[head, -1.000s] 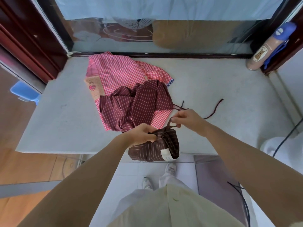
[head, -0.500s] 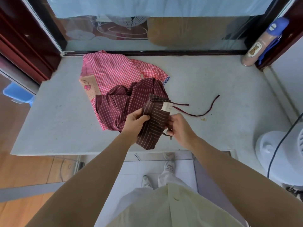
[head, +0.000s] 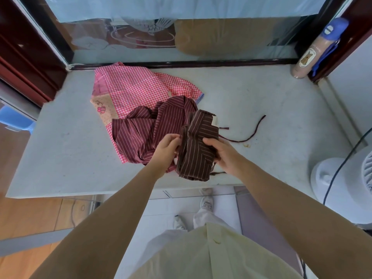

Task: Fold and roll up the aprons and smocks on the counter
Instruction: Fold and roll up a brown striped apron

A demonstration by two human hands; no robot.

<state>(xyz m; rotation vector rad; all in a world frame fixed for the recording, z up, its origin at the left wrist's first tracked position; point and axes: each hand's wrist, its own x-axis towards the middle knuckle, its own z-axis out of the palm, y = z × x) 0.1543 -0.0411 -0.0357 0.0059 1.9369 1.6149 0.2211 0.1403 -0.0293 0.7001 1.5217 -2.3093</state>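
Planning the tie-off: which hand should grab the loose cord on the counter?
Right hand, probably: the cord lies on its side of the striped bundle; the left hand grips the opposite edge.

Tan bottle (head: pixel 308 57) with blue cap leans in back right corner of counter (head: pixel 60 148), against dark red frame (head: pixel 356 33). Frosted glass panel (head: pixel 231 41) along the back edge. White fan (head: pixel 338 190) on floor at right, dark cable (head: pixel 340 169) running across its base. Blue stool (head: pixel 14 121) far left. Wood floor (head: pixel 30 218) left, pale tiles (head: pixel 161 214) below counter edge.
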